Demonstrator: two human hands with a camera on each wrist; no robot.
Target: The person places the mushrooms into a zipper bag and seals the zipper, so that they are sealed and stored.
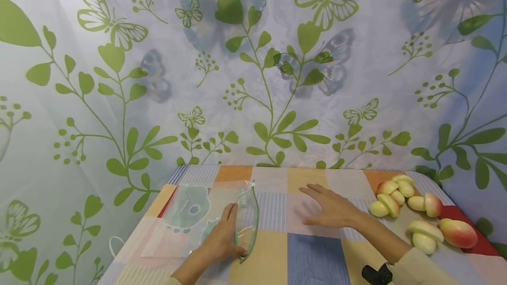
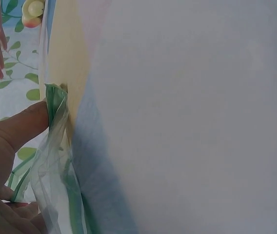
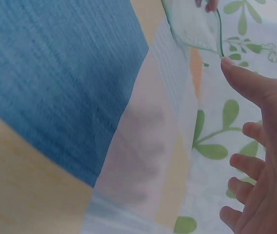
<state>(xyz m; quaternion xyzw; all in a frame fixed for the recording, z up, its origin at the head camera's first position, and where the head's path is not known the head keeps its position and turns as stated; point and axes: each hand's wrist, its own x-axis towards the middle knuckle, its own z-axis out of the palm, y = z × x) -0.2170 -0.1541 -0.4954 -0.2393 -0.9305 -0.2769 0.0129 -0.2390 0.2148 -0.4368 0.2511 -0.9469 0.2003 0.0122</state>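
A clear plastic zip bag [image 1: 186,208] with a green-edged mouth and a pale green cartoon animal print lies on the left of the table. My left hand [image 1: 222,237] grips it by the mouth. In the left wrist view the thumb [image 2: 29,122] presses on the green edge of the bag [image 2: 55,163], with the other fingers behind the film. The mouth stands partly spread. My right hand [image 1: 330,208] hovers over the middle of the table, fingers spread and holding nothing. The right wrist view shows its thumb [image 3: 248,80] held apart from loosely bent fingers.
At the right, several yellow and red mushroom-shaped pieces [image 1: 425,236] and a rounder peach-like piece [image 1: 458,233] sit together. A patchwork cloth [image 1: 269,250] covers the table. Behind it hangs a leaf-and-butterfly curtain [image 1: 253,78]. A white loop [image 1: 115,245] shows at the left edge.
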